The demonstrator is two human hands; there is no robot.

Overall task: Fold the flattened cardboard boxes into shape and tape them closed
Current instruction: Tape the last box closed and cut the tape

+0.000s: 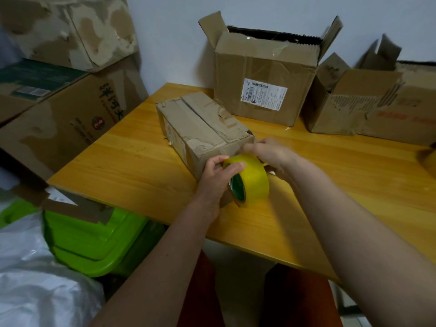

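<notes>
Gripped in the curled left hand (217,171), the yellow tape roll (250,180) stood at the near end of the cardboard box (203,128) on the surface (132,166); the right hand (266,153) pinched the tape's end against that box.

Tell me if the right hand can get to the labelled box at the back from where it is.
Probably yes: the right hand is at the small box, and bare table lies between it and the labelled box.

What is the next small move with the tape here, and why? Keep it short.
Probably draw the yellow tape roll back toward the body, so a strip runs over the near end of the long cardboard box. The left hand grips the roll against that end, and the right hand seems to press the tape's start onto it.
</notes>
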